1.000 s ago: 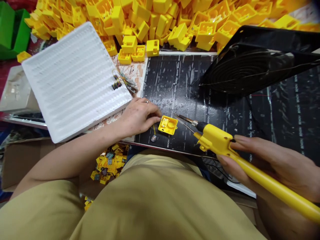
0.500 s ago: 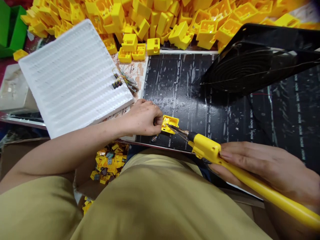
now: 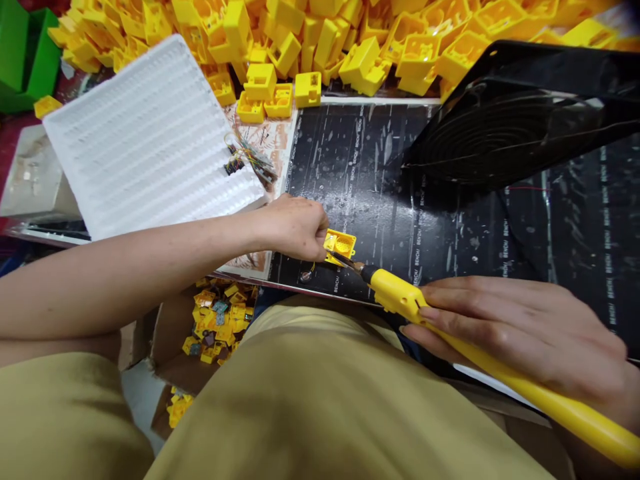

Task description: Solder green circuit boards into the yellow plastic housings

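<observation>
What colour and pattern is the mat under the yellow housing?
The mat is black with repeated white BENCH lettering, best in the head view.

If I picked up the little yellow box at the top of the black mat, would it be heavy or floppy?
That yellow plastic box is probably light for its size, since the boxes near it look hollow with thin walls. It likely feels stiff, not floppy, because its edges look straight and square. With flat sides, it would probably stay put rather than roll.
</observation>
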A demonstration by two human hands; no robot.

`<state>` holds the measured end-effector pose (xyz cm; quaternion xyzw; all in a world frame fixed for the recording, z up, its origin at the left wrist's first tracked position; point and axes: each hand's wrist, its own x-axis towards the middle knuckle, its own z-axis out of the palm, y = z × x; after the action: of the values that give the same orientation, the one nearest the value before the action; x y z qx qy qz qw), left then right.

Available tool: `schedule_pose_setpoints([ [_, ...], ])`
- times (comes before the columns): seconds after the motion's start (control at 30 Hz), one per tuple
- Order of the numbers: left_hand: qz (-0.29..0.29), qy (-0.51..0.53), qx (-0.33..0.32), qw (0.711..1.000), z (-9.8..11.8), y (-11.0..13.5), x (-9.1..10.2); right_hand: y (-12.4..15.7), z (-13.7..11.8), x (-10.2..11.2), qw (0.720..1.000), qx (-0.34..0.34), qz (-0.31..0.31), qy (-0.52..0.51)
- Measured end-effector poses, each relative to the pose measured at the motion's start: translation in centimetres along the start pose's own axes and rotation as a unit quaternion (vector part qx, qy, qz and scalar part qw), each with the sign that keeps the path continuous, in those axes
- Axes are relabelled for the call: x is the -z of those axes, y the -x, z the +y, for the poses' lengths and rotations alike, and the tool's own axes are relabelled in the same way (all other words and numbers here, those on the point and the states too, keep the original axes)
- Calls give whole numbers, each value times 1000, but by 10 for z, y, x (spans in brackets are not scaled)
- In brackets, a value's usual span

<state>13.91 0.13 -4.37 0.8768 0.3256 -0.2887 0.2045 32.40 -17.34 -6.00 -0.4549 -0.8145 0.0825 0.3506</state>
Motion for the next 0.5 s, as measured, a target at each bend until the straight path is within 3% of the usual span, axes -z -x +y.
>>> schedule_pose_setpoints([
  [0.17, 8, 1, 8, 1000, 1, 1, -1, 17, 9, 9, 999, 28, 2, 15],
  [0.3, 5, -1, 20, 1000, 2, 1, -1, 28, 11, 8, 1000, -11, -8, 16],
  [0.5, 13, 11, 11, 1000, -1, 0, -3, 22, 8, 3, 1000, -8, -20, -1],
])
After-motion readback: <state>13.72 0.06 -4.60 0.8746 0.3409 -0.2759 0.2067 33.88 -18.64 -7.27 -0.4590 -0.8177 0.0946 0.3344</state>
